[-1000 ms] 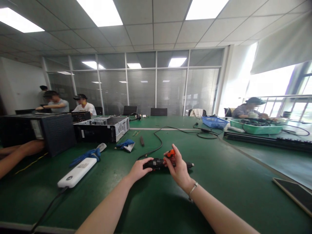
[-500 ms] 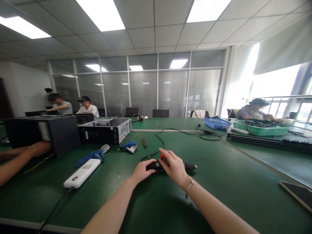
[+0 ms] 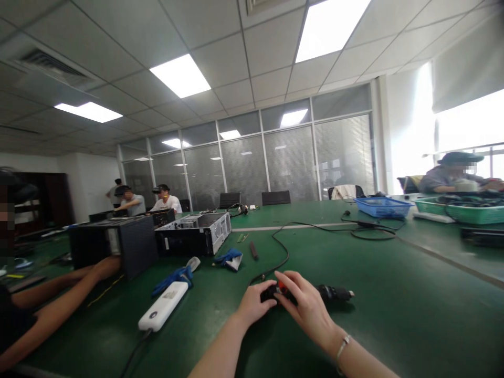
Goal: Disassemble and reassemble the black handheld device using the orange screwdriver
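Note:
A black electric screwdriver with an orange-red part lies across the green table, its tip pointing right. Around its left end, my left hand is closed, thumb and fingers on either side of the black body. My right hand is over the middle of the tool, with thumb and fingers closed on the orange-red part. A black cable runs away from near the tool's left end. My palms and fingers hide much of the tool's middle.
On the left, a person's arms reach into a black computer case. Near it are an open case, a white power strip and blue gloves. Farther right stand a blue basket and a green basket.
The head view has swung left and tilted, so everything appears farther right and the neighbouring person shows more. Both my hands remain on the tool.

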Tool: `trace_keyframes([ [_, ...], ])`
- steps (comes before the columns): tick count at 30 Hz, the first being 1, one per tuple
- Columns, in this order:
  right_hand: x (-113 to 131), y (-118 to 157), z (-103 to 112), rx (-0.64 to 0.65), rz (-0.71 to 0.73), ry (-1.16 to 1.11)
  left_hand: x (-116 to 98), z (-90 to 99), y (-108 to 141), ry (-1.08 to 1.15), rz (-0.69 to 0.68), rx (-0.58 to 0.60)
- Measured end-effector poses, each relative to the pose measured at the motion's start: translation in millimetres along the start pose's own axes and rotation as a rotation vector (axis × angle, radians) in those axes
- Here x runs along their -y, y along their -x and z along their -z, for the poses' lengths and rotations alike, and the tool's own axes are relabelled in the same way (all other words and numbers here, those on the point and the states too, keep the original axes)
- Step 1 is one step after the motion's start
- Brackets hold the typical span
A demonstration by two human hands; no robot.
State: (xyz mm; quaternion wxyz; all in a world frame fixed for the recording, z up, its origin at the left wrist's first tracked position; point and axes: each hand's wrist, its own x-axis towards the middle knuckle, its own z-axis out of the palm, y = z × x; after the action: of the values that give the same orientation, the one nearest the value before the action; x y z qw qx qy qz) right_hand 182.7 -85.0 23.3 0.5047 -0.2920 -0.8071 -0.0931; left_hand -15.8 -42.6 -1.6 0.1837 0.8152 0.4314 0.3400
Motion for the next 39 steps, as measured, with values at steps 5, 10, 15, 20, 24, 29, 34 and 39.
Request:
trace_keyframes([
  [5, -2.4, 0.7, -3.2, 0.006, 0.025, -0.046, -2.1, 0.3, 2.9, -0.008, 0.012, 0.004],
  [10, -3.8, 1.7, -1.7, -0.067, 0.009, -0.025, 1.2, -2.3, 3.2, -0.017, 0.012, -0.014],
  [15, -9.2, 2.1, 0.3, -0.027, -0.003, -0.022, 1.2, -2.7, 2.7, -0.015, 0.005, -0.021],
  [20, -6.5, 0.3, 3.0, -0.011, -0.007, -0.067, 2.5, -2.5, 1.4, -0.016, 0.016, -0.022],
  [24, -7.5, -0.4, 2.6, -0.009, -0.041, -0.011, 2.9, -1.8, 0.4, -0.018, 0.013, -0.017],
  [29, -5.4, -2.5, 5.3, 0.02, -0.035, -0.096, 3.2, -1.3, -0.6, -0.015, 0.026, -0.023],
  [34, -4.0, -2.7, 3.6, -0.008, -0.035, -0.06, 1.7, -1.5, 0.1, -0.009, 0.013, -0.014],
  [39, -5.1, -2.6, 3.4, -0.003, -0.014, -0.108, 4.7, -2.5, 1.0, -0.004, 0.025, -0.017],
])
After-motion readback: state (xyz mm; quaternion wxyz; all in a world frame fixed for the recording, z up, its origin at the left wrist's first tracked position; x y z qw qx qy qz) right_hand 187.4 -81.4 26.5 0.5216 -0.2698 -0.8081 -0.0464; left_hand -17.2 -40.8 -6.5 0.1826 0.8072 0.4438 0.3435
